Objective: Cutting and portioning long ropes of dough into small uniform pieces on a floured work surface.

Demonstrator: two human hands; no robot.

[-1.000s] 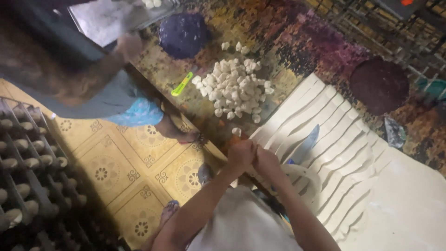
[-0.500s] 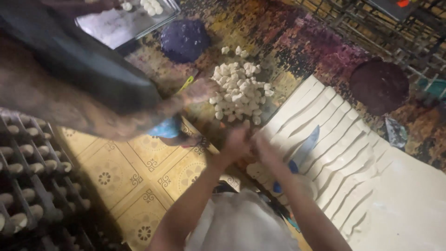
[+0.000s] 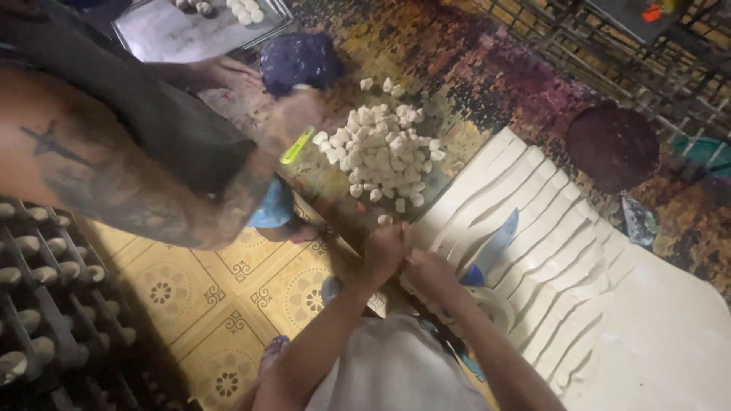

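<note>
Fingers (image 3: 392, 247) blurred, grip on dough strip (image 3: 426, 228) unclear

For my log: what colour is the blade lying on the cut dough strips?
Blue; the knife blade lies on the white dough strips, clearest in the head view.

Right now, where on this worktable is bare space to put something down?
Bare table lies between the pile of white dough pieces and the round dark disc. The uncut dough sheet at right is also free. It is crowded near the left hand, right hand and the other person's hand.
</note>
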